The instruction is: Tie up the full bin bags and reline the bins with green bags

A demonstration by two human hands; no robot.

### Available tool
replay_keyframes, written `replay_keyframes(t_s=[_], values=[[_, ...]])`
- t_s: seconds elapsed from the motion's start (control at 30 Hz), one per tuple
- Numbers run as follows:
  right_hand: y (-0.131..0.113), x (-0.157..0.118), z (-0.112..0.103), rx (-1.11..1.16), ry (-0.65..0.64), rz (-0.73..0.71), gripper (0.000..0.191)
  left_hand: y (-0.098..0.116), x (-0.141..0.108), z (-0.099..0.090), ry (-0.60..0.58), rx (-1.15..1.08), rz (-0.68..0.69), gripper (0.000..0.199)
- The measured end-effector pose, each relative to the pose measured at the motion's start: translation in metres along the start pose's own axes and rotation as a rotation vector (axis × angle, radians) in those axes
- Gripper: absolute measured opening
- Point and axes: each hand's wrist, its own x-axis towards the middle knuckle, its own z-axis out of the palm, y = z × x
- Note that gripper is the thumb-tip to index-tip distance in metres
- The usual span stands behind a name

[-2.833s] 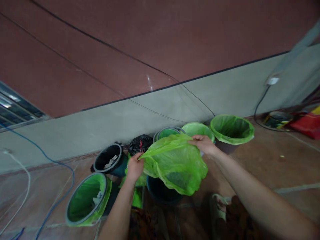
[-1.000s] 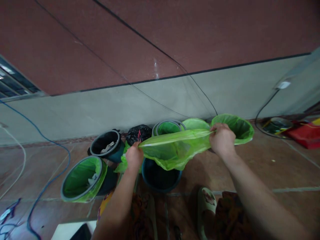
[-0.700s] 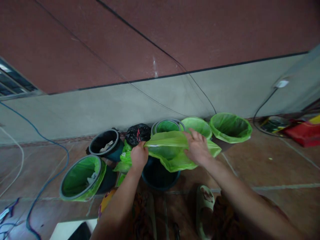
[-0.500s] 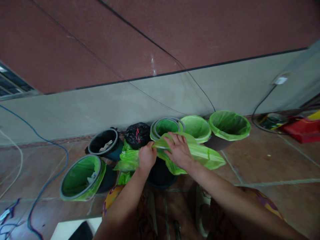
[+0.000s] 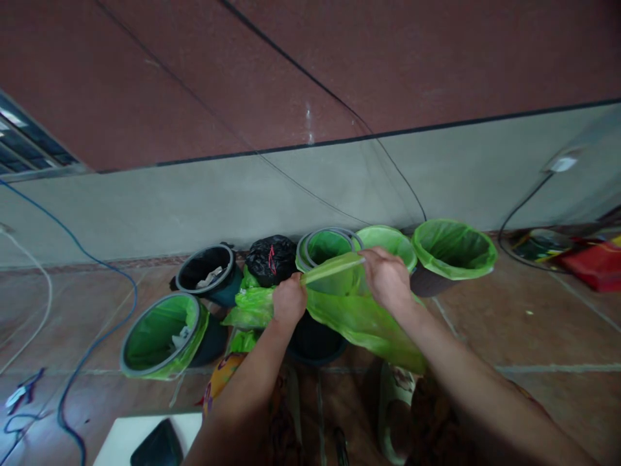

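Note:
A thin green plastic bag (image 5: pixel 359 317) is stretched between my hands, its lower part hanging down to the right. My left hand (image 5: pixel 290 299) is closed around one end of its edge, with more crumpled green plastic on that hand's left side. The other end of the edge is pinched in my right hand (image 5: pixel 387 275). Below the bag, a dark bin (image 5: pixel 315 343) stands on the floor between my feet, partly covered. Just behind my hands are nested grey-rimmed bins (image 5: pixel 301 249) with a green liner.
Green-lined bins (image 5: pixel 489 259) stand along the wall at right. A black tied bag (image 5: pixel 272 259), a dark bin (image 5: pixel 182 278) and a tilted green-lined bin (image 5: pixel 127 362) are at left. A blue cable (image 5: pixel 132 304) crosses the floor. A phone (image 5: pixel 158 446) lies on a white surface (image 5: pixel 114 440).
My right hand has gone from lying spread on the bag to pinching its edge, farther right. The edge is now drawn taut, and the bag's body hangs lower. My left hand keeps its grip.

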Motion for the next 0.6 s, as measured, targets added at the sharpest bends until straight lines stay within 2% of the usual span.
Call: replay_keyframes(t_s=[0.2,0.27,0.33,0.4,0.47,0.53,0.6], values=[[0.036,0.001,-0.011,-0.019,0.098,0.173,0.034,-0.002,0.001,-0.001,0.012,-0.030,-0.020,0.032],[0.042,0.000,-0.015,-0.062,0.095,0.246,0.035,-0.003,0.001,-0.001,0.019,-0.047,-0.025,0.032],[0.039,-0.002,-0.016,-0.090,0.086,0.258,0.040,-0.003,0.001,-0.001,0.024,-0.046,-0.037,0.034],[0.028,-0.006,-0.013,-0.081,0.071,0.158,0.053,-0.002,0.000,-0.001,0.032,-0.036,-0.043,0.034],[0.010,-0.011,-0.008,-0.050,0.033,-0.016,0.065,0.000,-0.001,-0.001,0.037,-0.030,-0.030,0.034],[-0.009,-0.017,-0.002,-0.033,-0.016,-0.159,0.064,0.004,-0.004,-0.001,0.035,-0.034,0.007,0.034],[-0.026,-0.020,0.004,-0.030,-0.043,-0.224,0.058,0.009,-0.007,-0.001,0.029,-0.044,0.053,0.034]])
